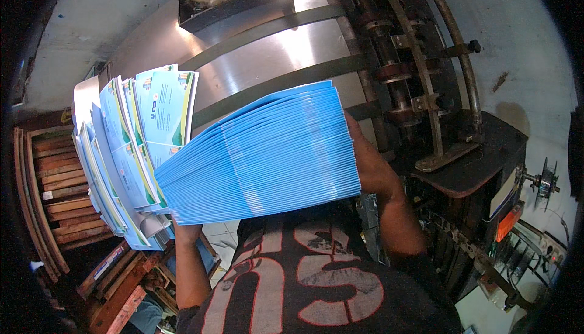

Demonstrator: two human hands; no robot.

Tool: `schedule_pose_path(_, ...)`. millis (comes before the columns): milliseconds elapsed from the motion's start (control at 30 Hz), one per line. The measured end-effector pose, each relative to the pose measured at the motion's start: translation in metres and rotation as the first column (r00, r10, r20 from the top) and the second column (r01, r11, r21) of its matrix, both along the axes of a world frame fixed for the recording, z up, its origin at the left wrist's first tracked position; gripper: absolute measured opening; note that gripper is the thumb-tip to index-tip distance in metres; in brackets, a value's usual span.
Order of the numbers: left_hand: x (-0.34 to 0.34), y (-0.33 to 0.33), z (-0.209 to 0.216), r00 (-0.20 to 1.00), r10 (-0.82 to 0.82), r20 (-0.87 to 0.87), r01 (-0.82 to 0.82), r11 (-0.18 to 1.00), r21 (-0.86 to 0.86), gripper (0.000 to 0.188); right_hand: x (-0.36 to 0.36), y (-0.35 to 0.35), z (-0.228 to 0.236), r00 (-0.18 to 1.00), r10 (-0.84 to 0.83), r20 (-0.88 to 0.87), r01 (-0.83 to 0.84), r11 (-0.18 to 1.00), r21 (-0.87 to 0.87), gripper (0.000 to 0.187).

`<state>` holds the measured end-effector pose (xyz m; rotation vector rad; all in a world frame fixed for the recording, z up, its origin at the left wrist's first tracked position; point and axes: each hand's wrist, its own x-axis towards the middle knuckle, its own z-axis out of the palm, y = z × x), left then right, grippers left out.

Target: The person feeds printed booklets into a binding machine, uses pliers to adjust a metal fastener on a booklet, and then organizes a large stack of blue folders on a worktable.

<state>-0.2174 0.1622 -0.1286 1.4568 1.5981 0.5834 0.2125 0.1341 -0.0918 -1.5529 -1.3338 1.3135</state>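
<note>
A thick stack of blue folded paper sheets (286, 151) is held up in front of my chest, its many edges fanned in layers toward the left. My right hand (368, 161) grips the stack's right end, with its fingers mostly hidden behind the paper. At the lower left corner, my left hand (187, 229) supports the stack from below; its fingers are hidden as well. Just left of the held stack stand several bundles of printed sheets (159, 106) in light blue, green and white, leaning beside one another and partly covered by it.
A metal-topped machine table (267, 60) with dark belts lies beyond the stack, bearing a dark tray (234, 9). Rollers and bars of the machine (395, 79) rise at the right. Wooden slats (64, 179) are stacked on the left, with more wood pieces (115, 291) below.
</note>
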Motion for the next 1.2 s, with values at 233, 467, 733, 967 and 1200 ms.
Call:
schedule_pose_path(233, 0.004, 0.003, 0.005, 0.997, 0.046, 0.060, -0.041, 0.997, -0.073, 0.029, -0.001, -0.002, -0.004, 1.000, -0.020, -0.004, 0.020, 1.000, 0.007, 0.108)
schedule_pose_path(467, 0.005, 0.004, 0.006, 0.992, -0.087, -0.092, 0.093, 0.994, 0.059, 0.031, -0.001, 0.001, -0.001, 0.999, -0.016, -0.031, 0.018, 0.998, 0.068, 0.105)
schedule_pose_path(733, 0.003, 0.003, 0.004, 0.983, -0.095, -0.160, 0.111, 0.989, 0.095, 0.030, -0.001, 0.003, 0.008, 0.999, -0.026, -0.024, 0.027, 0.999, 0.046, 0.105)
schedule_pose_path(967, 0.013, 0.006, 0.017, 0.948, -0.174, -0.266, 0.213, 0.969, 0.122, 0.029, -0.001, 0.003, 0.008, 1.000, -0.011, 0.008, 0.011, 1.000, 0.026, 0.109)
schedule_pose_path(1200, 0.019, 0.007, 0.025, 0.938, -0.191, -0.288, 0.236, 0.963, 0.130, 0.030, -0.001, 0.006, 0.016, 0.998, -0.041, -0.057, 0.038, 0.998, -0.048, 0.113)
